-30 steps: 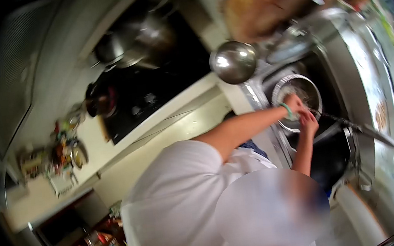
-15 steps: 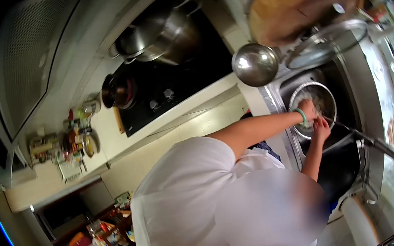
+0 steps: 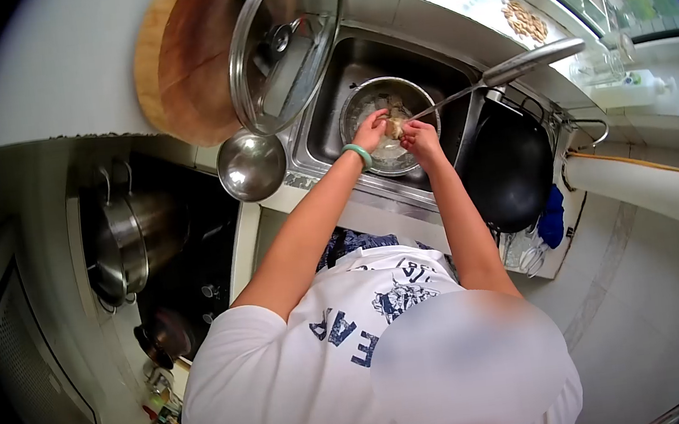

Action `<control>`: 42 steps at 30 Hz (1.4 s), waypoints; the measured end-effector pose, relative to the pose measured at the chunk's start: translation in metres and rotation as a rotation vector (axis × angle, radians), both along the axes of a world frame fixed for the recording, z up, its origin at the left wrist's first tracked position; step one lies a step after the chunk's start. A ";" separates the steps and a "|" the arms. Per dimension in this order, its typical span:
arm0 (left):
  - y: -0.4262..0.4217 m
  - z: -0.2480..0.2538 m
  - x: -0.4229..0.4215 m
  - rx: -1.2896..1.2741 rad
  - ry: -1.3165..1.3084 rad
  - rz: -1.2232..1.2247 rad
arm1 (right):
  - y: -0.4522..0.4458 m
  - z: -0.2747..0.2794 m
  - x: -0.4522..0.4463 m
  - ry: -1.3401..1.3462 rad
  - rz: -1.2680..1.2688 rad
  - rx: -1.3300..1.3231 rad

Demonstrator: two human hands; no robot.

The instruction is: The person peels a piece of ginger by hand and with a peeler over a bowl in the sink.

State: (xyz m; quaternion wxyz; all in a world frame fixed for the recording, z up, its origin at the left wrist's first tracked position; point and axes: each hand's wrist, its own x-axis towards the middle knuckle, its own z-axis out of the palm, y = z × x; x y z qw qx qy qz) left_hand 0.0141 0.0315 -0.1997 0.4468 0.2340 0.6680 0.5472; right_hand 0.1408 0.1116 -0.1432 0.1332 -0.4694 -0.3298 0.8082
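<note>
Both my hands are over a round metal bowl [image 3: 354, 103] in the sink [image 3: 327, 121]. My left hand [image 3: 369, 131], with a green bangle at its wrist, has its fingers on a small pale-brown piece [image 3: 394, 128]. From the other side, the bent fingertips of my right hand [image 3: 421, 139] pinch the same piece. Exactly what it is cannot be made out. Cloudy water and darker bits show in the bowl beneath. The faucet's thin spout [image 3: 454, 98] reaches over the bowl's right side, close above my right hand.
A glass lid [image 3: 284, 47] leans by a round wooden board [image 3: 187, 62]. A shiny metal bowl [image 3: 252, 166] sits left of the sink, a black wok [image 3: 509, 169] right. Steel pots [image 3: 141, 234] stand on the stove. Peanut-like pieces [image 3: 525, 21] and a bottle [image 3: 635, 90] are by the window.
The view has swung round, so the sink now lies at top centre and the stove at left. Both hands remain together over the bowl.
</note>
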 end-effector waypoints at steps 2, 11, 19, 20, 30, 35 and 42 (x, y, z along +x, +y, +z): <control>-0.002 0.054 0.000 -0.190 -0.560 -0.121 | 0.000 -0.003 0.000 0.021 -0.010 -0.039; -0.009 0.021 0.003 -0.213 -0.536 0.108 | -0.021 -0.042 -0.004 -0.347 0.051 0.695; -0.021 0.021 0.004 -0.199 -0.449 0.089 | -0.039 -0.034 -0.009 -0.347 -0.068 0.467; -0.022 0.023 0.006 -0.190 -0.465 0.107 | -0.038 -0.034 -0.009 -0.347 -0.068 0.466; -0.021 0.026 0.020 -0.206 -0.338 0.302 | -0.022 -0.026 0.004 -0.605 0.178 1.030; -0.025 0.033 0.015 -0.245 -0.302 0.146 | 0.014 0.032 0.020 -0.736 0.594 1.272; -0.023 0.046 0.018 -0.240 -0.381 0.192 | 0.122 0.065 0.093 -0.918 0.487 1.965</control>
